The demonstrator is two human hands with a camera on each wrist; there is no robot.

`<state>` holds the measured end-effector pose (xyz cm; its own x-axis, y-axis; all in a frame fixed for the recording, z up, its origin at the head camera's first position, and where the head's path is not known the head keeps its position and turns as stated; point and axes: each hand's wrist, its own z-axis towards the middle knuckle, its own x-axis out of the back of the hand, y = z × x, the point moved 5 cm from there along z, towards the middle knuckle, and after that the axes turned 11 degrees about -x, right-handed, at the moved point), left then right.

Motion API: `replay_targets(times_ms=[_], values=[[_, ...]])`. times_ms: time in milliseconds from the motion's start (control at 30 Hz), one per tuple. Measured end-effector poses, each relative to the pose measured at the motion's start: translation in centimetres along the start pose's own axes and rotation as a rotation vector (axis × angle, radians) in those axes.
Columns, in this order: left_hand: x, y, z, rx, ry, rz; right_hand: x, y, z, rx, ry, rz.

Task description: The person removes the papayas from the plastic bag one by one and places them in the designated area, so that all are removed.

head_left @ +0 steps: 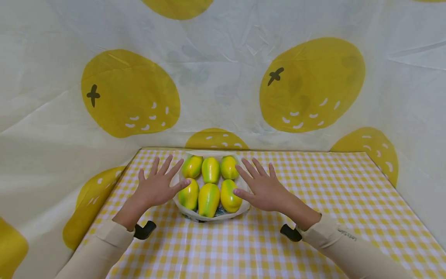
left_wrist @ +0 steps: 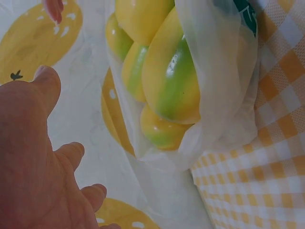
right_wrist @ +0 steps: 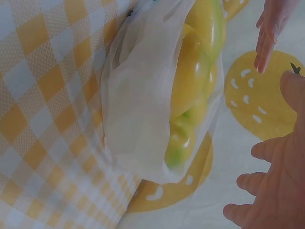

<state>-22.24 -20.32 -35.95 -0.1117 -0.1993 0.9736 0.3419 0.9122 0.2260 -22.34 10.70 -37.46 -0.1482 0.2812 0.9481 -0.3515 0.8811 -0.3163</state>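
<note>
Several glossy yellow-green fruits (head_left: pixel 209 199), shaped like mangoes or small papayas, lie in two rows inside a white translucent plastic bag (head_left: pixel 184 212) with its mouth spread wide. My left hand (head_left: pixel 153 190) hovers at the bag's left side, palm down and fingers spread, its thumb overlapping a front fruit in the head view. On the other side my right hand (head_left: pixel 266 192) mirrors it, thumb tip over the front right fruit. Both hands hold nothing. In the left wrist view, the left hand (left_wrist: pixel 38 157) shows apart from the bag (left_wrist: pixel 219 95); the right wrist view shows a similar gap beside the right hand (right_wrist: pixel 286 176).
A yellow-and-white checked cloth (head_left: pixel 313 182) covers the table. Behind it hangs a pale sheet (head_left: pixel 219 89) printed with large yellow fruits, which also runs down the left side. Dark curved pieces (head_left: pixel 144 230) stick out at both wrists, beside beige sleeves (head_left: pixel 104 248).
</note>
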Motion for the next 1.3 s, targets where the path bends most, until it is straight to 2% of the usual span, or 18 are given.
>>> replay_targets(times_ms=[433, 833, 1300], values=[[-1.5, 1.0, 0.1, -0.027, -0.014, -0.022, -1.2, -1.3, 0.4, 0.013, -0.029, 0.000], [-2.5, 0.8, 0.1, -0.017, -0.015, -0.052, -2.4, -2.1, 0.7, 0.034, -0.041, 0.022], [-3.4, 0.5, 0.0, -0.016, 0.012, -0.021, -3.3, -1.9, 0.8, 0.026, -0.033, 0.021]])
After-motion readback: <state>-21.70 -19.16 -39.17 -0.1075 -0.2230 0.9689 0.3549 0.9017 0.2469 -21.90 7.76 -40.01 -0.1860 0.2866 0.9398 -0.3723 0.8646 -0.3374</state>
